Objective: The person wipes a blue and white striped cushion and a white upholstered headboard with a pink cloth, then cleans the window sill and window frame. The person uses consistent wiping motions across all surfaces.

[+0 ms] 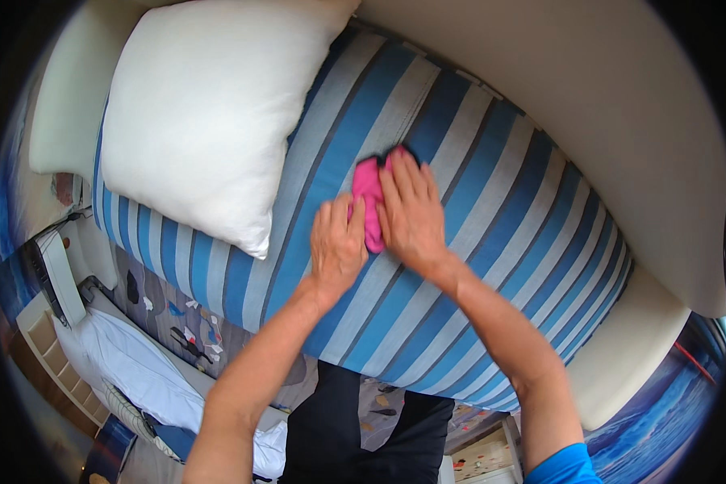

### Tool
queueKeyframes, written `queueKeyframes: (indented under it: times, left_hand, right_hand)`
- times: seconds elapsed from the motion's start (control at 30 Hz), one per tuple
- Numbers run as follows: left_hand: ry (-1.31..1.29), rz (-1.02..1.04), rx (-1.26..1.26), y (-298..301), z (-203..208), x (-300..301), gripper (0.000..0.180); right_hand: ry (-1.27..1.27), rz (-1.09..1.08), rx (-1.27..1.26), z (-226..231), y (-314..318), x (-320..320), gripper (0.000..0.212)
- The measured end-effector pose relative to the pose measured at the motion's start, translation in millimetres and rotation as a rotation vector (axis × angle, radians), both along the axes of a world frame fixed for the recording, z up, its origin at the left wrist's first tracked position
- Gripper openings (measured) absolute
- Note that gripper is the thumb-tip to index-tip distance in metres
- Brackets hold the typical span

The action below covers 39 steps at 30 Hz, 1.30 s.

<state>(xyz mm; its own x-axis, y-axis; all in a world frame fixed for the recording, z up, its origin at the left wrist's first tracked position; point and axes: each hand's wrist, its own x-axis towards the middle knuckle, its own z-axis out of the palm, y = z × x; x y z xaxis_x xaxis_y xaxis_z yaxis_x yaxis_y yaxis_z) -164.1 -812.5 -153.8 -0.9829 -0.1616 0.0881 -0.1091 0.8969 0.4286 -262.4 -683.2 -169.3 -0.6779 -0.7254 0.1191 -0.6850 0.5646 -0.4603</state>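
Beneath the right hand's (412, 211) straight, unclenched fingers lies the pink cloth (369, 181), on a striped sofa (492, 214); the left hand's (339, 244) fingers curl at its near-left edge, their grip uncertain. Light, even pressure should keep it flat. Left of the fingers, a white pillow (202, 113) limits sideways room; beyond them, the sofa back (589, 97) bounds reach. Far behind-left sits white bedding (141, 367).

Soft light | hands (414, 211) slightly blurred | edges curved | corners black
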Motion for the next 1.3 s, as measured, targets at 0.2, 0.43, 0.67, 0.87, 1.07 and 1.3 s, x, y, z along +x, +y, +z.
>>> queueKeyframes:
  times: [0.2, 0.43, 0.67, 0.87, 1.07, 1.3]
  left_hand:
    - [-0.122, 0.116, 0.094, 6, 9, 93, 0.043]
    - [0.081, 0.15, 0.09, -20, 1, -31, 0.037]
    - [0.063, 0.054, 0.023, -28, -21, 49, 0.036]
    - [-0.2, 0.098, 0.091, -28, 0, 211, 0.044]
    - [-0.022, 0.25, 0.262, -37, 6, 145, 0.047]
    - [0.066, 0.118, 0.156, 55, -14, 134, 0.033]
  right_hand:
    - [-0.161, 0.087, -0.001, 2, 5, 88, 0.053]
    - [0.062, -0.132, -0.02, -5, -43, -16, 0.053]
    - [-0.046, -0.039, 0.024, -10, -27, 91, 0.054]
    - [-0.274, 0.013, -0.001, 6, -18, 212, 0.052]
    - [-0.115, -0.057, -0.14, 5, -56, 158, 0.049]
    - [-0.053, -0.206, -0.082, 8, 41, 181, 0.048]
